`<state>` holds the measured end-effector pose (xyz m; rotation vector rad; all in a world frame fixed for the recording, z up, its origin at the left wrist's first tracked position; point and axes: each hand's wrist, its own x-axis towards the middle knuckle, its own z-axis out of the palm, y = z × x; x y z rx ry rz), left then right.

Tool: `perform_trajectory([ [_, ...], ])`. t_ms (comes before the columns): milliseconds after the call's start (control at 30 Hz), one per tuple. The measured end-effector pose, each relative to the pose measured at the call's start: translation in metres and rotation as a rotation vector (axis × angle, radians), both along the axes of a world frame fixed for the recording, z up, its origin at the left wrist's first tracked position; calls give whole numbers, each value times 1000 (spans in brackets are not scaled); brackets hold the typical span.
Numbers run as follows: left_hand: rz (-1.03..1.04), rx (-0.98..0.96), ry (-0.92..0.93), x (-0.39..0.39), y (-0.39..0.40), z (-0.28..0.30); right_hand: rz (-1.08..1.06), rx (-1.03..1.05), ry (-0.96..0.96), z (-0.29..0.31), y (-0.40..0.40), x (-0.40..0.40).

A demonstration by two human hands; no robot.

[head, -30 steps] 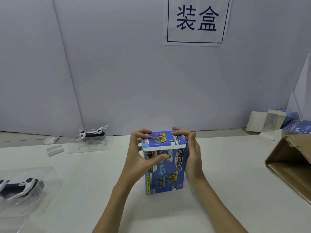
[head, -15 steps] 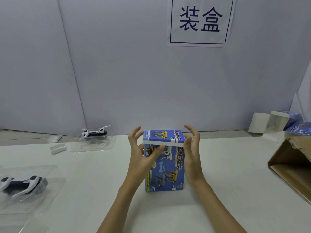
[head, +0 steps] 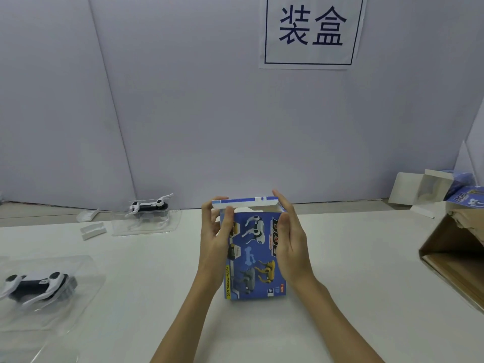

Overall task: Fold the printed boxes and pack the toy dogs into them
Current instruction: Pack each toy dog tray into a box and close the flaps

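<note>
A blue printed box (head: 251, 258) with dog pictures stands upright on the white table (head: 353, 271) in front of me. Its top lid (head: 246, 203) lies about level, with the white edge showing. My left hand (head: 212, 242) is at the box's left side, thumb and fingers pinching the lid's left end. My right hand (head: 290, 239) lies flat against the right side, its straight fingertips touching the lid's right end. A black-and-white toy dog (head: 149, 205) sits in a clear tray at the back left. Another toy dog (head: 36, 282) lies in a clear tray at the near left.
An open brown carton (head: 455, 252) lies on its side at the right edge. Behind it are opened printed boxes (head: 429, 192). Two small white plastic pieces (head: 93, 229) lie near the back-left tray. A grey wall with a paper sign (head: 311, 32) stands behind the table.
Both hands slid from on top of the lid down to the box's sides. The lid, earlier seen from above, now shows edge-on; the view shifted slightly.
</note>
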<state>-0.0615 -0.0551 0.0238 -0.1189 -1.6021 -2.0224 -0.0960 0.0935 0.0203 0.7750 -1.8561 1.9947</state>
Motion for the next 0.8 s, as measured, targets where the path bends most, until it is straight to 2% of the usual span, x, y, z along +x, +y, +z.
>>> perform_trajectory([
  [67,-11,17,-9,0,-5,1,-29,-11,-2,-1,0,-1],
  [167,26,-142,-20,2,-10,2,-37,-46,-40,-1,2,-3],
  [300,153,-281,72,3,-8,3,-89,-49,-7,-3,2,-8],
  [367,355,-504,128,0,-12,1,-138,-7,-23,-6,0,-10],
  [467,653,-987,247,-5,-25,-9,-274,55,-92,-13,-3,-13],
  [567,644,-1247,247,-13,-34,-29,-338,102,-123,-15,-3,-13],
  [700,552,-1461,65,-15,-39,-59,-335,216,-49,-21,-4,-8],
  [800,491,-1444,-30,-11,-39,-62,-256,272,75,-18,-18,5],
])
